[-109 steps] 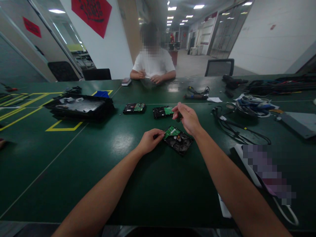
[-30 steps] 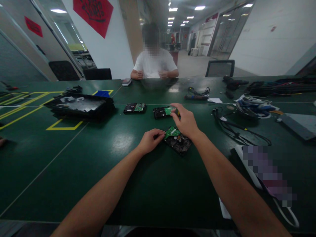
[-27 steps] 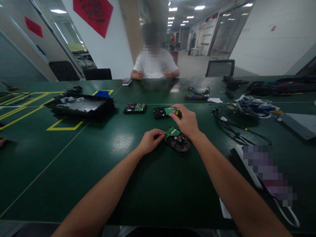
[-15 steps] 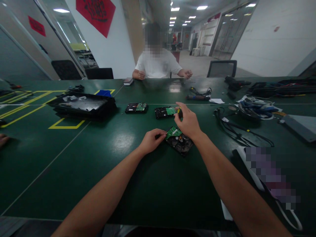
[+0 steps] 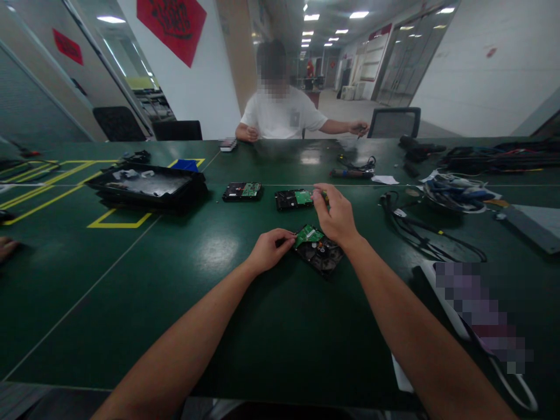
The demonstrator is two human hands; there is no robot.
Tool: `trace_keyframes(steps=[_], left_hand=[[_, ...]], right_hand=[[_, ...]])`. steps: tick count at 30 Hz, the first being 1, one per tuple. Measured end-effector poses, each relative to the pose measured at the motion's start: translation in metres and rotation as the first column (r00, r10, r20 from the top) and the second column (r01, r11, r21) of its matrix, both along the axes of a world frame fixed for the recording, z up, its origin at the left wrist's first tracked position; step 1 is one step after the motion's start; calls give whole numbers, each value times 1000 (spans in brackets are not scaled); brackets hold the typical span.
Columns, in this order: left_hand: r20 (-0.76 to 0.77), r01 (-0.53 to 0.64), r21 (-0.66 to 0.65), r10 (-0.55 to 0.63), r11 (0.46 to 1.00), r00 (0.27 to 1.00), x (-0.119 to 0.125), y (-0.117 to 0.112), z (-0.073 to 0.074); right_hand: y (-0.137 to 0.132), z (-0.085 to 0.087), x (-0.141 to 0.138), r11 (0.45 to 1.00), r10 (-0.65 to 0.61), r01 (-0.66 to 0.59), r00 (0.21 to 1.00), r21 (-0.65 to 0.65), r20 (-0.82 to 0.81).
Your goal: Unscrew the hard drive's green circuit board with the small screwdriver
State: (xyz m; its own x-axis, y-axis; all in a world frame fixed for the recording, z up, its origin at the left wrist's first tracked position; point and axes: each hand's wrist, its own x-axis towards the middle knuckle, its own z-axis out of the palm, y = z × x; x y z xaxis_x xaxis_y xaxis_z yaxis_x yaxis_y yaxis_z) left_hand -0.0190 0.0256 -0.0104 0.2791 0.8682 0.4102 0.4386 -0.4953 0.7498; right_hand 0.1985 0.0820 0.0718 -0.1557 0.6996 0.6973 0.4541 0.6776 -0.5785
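A hard drive (image 5: pixel 321 256) with a green circuit board (image 5: pixel 310 234) lies turned at an angle on the table in front of me. My left hand (image 5: pixel 272 249) is closed, thumb and fingers pinching its left corner by the board. Over the drive's right side is my right hand (image 5: pixel 336 214), its fingers curled round a yellow-and-black screwdriver (image 5: pixel 326 198). Most of the tool is hidden behind the fingers, and its tip does not show. Just beyond lies a second hard drive (image 5: pixel 289 200), and a third hard drive (image 5: pixel 242 191) is to its left.
A black tray (image 5: pixel 151 189) stands at the left. At the right lie black cables (image 5: pixel 420 233), a coil of blue-grey cables (image 5: pixel 455 192) and a grey box (image 5: pixel 531 224). A power drill (image 5: pixel 417 149) is at the far right. A person (image 5: pixel 280 114) sits opposite.
My right hand's fingers have turned round the screwdriver, so less of its handle shows. My left hand and the drive stay put. The person opposite has stretched an arm out to my right.
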Motion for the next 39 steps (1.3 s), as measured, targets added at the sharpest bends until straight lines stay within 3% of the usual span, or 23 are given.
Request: trace_keyframes(steps=[4,7,15,18,27,34,39], left_hand=[[-10,2,-5,-2,1000,1000,0,0,2],[-13,3,-5,-3,1000,1000,0,0,1],[-27,-2,-4,2,1000,1000,0,0,1],[-23,-12,-11,12,1000,1000,0,0,0],[-25,-4,-1,4,1000,1000,-1,0,0],[-26,-9,-10,8,1000,1000,-1,0,0],[-26,-8,-14,8,1000,1000,0,0,1]], right_hand=[[2,3,-4,948,176,-246,934,-202,-311],[3,5,-4,905,208,-337,884,-259,-419],[7,-2,-6,894,139,-323,859,-310,-493],[10,-5,-8,871,163,-379,823,-313,-545],[7,-1,-6,844,205,-429,813,-322,-544],[10,-4,-5,890,148,-343,840,-300,-521],[7,-2,-4,880,155,-357,840,-314,-520]])
